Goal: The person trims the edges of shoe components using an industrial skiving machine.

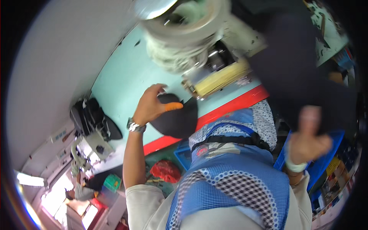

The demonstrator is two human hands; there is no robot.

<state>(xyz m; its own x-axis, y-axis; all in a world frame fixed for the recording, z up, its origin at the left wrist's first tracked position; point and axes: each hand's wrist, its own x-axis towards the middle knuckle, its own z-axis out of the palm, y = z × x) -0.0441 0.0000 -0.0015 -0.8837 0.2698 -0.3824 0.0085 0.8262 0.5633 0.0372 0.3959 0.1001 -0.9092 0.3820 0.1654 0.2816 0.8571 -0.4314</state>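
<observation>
My left hand (150,106) is over the light green table, with an orange cover on its thumb. That thumb lies across a dark, rounded cloth piece (174,122), while the fingers reach away from it, spread apart. The cloth overlaps the table's red front edge. On the right, my right hand (308,143) is smeared by motion. Its raised finger or thumb presses against a large dark cloth (295,69), which the hand holds up close to the camera. The cloth's exact shape is blurred, and the fingers behind it are hidden.
A pale sewing-machine-like unit (176,46) stands on the table (119,76) beside a yellow block (224,78). A blue crate (326,161) is below my right hand. A red plastic bag (165,171) lies beneath the table edge. Another person (82,191) is at the far left.
</observation>
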